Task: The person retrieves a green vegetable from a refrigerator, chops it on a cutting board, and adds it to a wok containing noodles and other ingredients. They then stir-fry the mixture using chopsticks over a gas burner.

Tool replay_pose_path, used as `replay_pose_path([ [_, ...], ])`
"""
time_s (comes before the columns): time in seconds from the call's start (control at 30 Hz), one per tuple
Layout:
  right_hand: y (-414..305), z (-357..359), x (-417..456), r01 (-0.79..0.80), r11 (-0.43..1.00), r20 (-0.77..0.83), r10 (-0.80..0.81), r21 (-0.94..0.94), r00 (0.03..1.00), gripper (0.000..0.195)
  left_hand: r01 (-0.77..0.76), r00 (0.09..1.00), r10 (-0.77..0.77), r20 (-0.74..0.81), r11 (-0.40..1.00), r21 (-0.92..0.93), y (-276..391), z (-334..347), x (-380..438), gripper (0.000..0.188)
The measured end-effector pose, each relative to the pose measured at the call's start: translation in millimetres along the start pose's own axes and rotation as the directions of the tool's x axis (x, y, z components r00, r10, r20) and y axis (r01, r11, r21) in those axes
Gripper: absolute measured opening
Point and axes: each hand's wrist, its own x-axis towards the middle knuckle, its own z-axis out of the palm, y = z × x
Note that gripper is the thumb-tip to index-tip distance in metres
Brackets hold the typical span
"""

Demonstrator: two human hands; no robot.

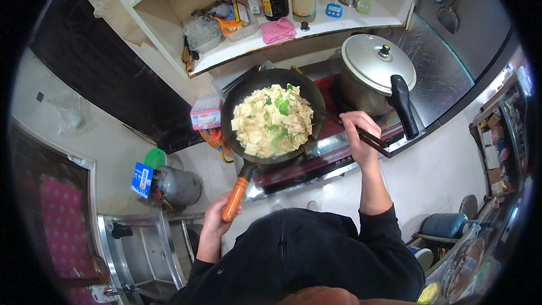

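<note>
A dark wok [230, 135] sits on the left side of the gas stove, full of pale, flat cut pieces that look like tofu skin or wide noodles [271, 123]. Some green leaves [282, 105] are mixed in, and light steam blurs the front part. My left hand [217, 216] is around the wok's orange-brown wooden handle [235, 199], with fingertips showing on its right side. In my right hand [362, 133] is the dark handle of a cooking utensil [372, 139]. Its shaft reaches over the wok's right rim; the working end cannot be made out.
A lidded pressure cooker [372, 67] stands on the right of the stove [305, 169], its black handle [404, 108] near my right hand. Behind is a shelf [237, 51] with bottles and a pink cloth [278, 30]. A gas cylinder [180, 184] and a steel sink [148, 254] are left.
</note>
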Motion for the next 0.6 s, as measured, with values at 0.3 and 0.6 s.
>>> replay_pose_path([
  [0.3, 34.7, 28.7, 1.3, -0.105, 0.990, 0.108, 0.095, 0.096, 0.990, 0.010, -0.031, 0.997, 0.032, -0.064, 1.000, 0.003, -6.3, 1.2, -8.1, 0.048],
  [0.6, 57.1, 36.2, 23.3, -0.124, 0.982, 0.101, 0.111, 0.139, 0.989, 0.010, -0.058, 0.987, 0.053, -0.150, 0.998, -0.029, -13.4, 4.3, -13.0, 0.048],
])
